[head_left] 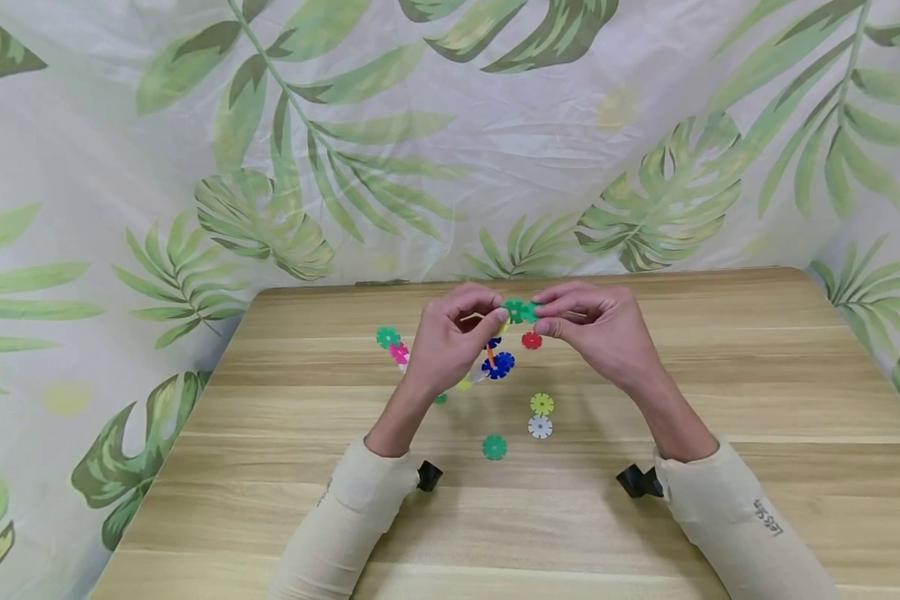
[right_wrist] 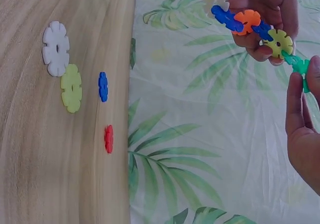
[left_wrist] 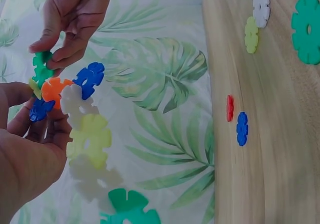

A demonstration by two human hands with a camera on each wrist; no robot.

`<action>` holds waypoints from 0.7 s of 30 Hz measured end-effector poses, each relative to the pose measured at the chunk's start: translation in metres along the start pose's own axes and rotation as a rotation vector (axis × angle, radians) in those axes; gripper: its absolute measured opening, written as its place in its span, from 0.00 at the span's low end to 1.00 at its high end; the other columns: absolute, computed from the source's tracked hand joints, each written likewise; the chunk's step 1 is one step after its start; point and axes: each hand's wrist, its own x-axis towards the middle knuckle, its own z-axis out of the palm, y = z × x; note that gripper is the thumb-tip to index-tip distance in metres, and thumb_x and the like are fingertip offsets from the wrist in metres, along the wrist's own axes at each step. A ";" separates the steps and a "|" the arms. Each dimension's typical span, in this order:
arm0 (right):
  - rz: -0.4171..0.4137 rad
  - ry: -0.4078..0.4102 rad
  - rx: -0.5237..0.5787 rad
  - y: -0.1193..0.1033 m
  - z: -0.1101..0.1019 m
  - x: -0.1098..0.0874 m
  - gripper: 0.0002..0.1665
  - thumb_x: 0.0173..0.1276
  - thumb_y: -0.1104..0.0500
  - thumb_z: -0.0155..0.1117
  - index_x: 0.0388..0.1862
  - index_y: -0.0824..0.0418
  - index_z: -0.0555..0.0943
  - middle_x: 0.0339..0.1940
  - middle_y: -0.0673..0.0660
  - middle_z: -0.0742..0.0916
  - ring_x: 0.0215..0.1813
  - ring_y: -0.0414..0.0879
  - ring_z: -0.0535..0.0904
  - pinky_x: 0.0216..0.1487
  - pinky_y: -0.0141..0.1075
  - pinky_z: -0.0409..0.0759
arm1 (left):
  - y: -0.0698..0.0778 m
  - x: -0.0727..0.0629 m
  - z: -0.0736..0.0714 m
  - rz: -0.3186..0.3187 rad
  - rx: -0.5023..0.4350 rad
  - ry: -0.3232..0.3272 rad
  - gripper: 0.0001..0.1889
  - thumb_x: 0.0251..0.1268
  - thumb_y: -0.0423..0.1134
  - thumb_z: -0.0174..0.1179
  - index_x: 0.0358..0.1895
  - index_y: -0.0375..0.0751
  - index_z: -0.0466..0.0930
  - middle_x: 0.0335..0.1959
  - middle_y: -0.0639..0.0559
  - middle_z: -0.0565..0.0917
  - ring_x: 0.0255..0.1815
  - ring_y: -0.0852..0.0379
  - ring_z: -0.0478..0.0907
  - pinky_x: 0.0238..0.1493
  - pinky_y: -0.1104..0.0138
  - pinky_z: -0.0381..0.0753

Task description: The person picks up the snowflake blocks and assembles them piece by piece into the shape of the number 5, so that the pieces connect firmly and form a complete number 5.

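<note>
Between the fingers of the two hands hangs a chain (left_wrist: 81,108) of notched plastic discs. The right hand (head_left: 607,331) pinches the green end disc (right_wrist: 303,67) between thumb and fingertips, while the left hand (head_left: 450,343) grips the chain at a yellow disc (right_wrist: 273,47), right beside it. Close below the left fingers, the chain goes on through blue, an orange disc (left_wrist: 57,87), blue, white, yellow and white, down to another green piece (left_wrist: 129,208). Left of the left fingers, past the hand, a pink disc (head_left: 399,353) sits against a green one (head_left: 387,337); the hand hides whether these join the same chain. Below the right fingers, a red disc (head_left: 532,340) lies on the desk (head_left: 765,508), with a loose blue disc (left_wrist: 242,129) near it. Farther from the fingers, toward the person, a lime disc (head_left: 542,404) and a white disc (head_left: 540,427) touch at their edges; whether they are slotted together I cannot tell. Farther still lies a single flat green disc (head_left: 494,447). Beyond the fingers and the desk's far edge hangs a leaf-printed cloth (head_left: 525,167).
</note>
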 end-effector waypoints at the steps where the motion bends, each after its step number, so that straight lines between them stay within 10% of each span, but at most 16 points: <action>1: 0.000 -0.002 0.002 0.000 0.000 0.000 0.08 0.66 0.73 0.76 0.42 0.76 0.90 0.46 0.42 0.92 0.45 0.39 0.92 0.50 0.34 0.91 | 0.000 0.000 0.000 -0.005 -0.001 -0.001 0.04 0.76 0.29 0.64 0.45 0.30 0.86 0.39 0.39 0.84 0.33 0.57 0.78 0.40 0.72 0.86; 21: -0.015 -0.125 0.054 0.001 -0.006 0.000 0.15 0.69 0.70 0.75 0.52 0.76 0.87 0.54 0.47 0.90 0.50 0.43 0.92 0.54 0.36 0.91 | 0.002 0.001 -0.007 0.010 -0.006 -0.025 0.04 0.74 0.28 0.65 0.44 0.30 0.86 0.39 0.38 0.84 0.34 0.57 0.79 0.40 0.72 0.87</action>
